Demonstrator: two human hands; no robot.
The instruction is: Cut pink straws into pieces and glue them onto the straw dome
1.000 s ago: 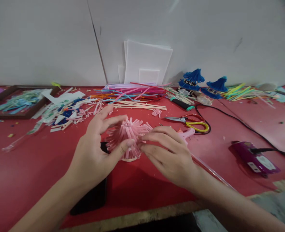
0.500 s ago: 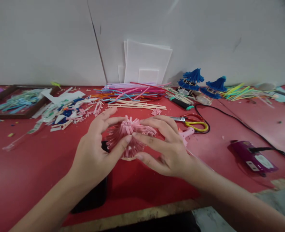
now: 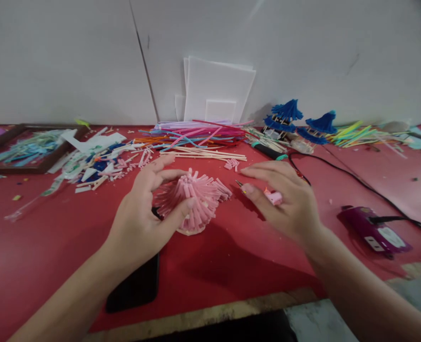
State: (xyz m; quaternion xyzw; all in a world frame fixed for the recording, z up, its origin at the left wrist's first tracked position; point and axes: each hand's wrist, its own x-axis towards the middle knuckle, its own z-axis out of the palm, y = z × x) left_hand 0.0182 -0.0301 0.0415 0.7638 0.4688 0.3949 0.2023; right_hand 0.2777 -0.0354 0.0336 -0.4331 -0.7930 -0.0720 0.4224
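My left hand (image 3: 144, 209) holds a pink cone-shaped piece (image 3: 196, 199) made of many short thin strips. Its thumb presses on the front and its fingers curve behind; the strips fan out from a bunched top over a pale round base. More pink strips (image 3: 224, 189) lie just right of the cone. My right hand (image 3: 285, 199), thumb and fingers apart, is over a pink glue gun (image 3: 275, 197). The gun's metal tip shows beyond the thumb, while most of its body is hidden by the hand.
Scissors are mostly covered by my right hand. A black phone (image 3: 134, 287) lies near the front edge. At right are a purple power adapter (image 3: 376, 232) and cord. Behind stand blue pagoda-like models (image 3: 283, 116), coloured stems (image 3: 199, 135) and a scrap pile (image 3: 100, 164).
My right hand has left the pink cone and moved right to the glue gun, now covering the scissors. My left hand keeps its hold on the cone.
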